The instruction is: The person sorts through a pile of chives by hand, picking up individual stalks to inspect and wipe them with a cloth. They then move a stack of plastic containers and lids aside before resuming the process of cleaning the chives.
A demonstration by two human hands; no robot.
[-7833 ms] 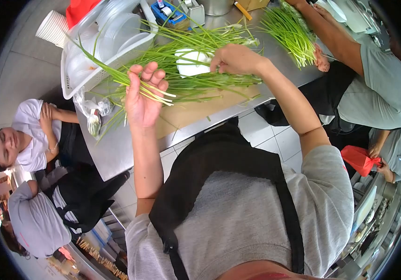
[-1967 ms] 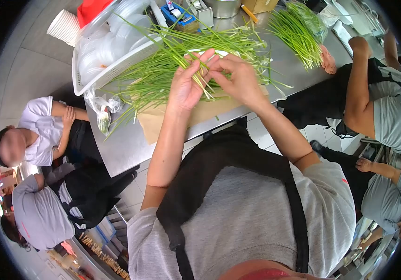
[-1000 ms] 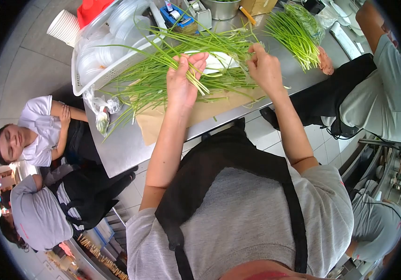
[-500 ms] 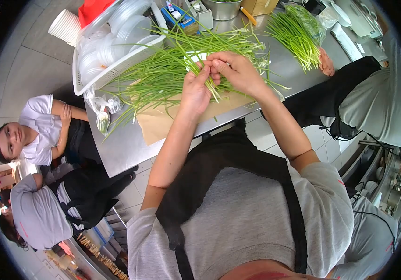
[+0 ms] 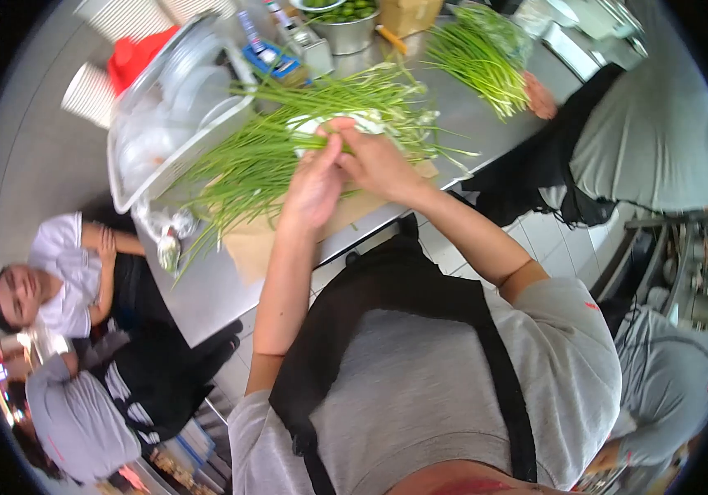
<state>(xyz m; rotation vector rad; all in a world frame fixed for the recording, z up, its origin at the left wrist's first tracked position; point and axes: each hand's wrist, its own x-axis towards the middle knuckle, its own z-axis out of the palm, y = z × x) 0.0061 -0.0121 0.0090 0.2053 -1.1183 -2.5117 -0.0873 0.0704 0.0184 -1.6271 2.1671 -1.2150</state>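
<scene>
My left hand (image 5: 314, 188) and my right hand (image 5: 377, 163) meet over a loose pile of spring onions (image 5: 242, 165). Both have their fingers closed, pinching a green spring onion piece between them; the fingertips are slightly blurred and partly cover it. Just behind the hands, something flat and white (image 5: 298, 129) lies among the stalks. Long green leaves spread to the left, and pale root ends lie to the right. Under the pile is a sheet of brown paper (image 5: 248, 252) on the steel table (image 5: 197, 305).
A white basket (image 5: 127, 186) of clear plastic lids stands left. At the back are a metal pot (image 5: 352, 37) of green produce and a blue tape dispenser (image 5: 288, 70). Another spring onion bunch (image 5: 477, 70) lies right, near a co-worker's hand (image 5: 539, 95). Other people stand on both sides.
The view has shifted, so the table contents appear farther left. My hands have drawn closer together, and the stalks that hung below my left palm no longer show.
</scene>
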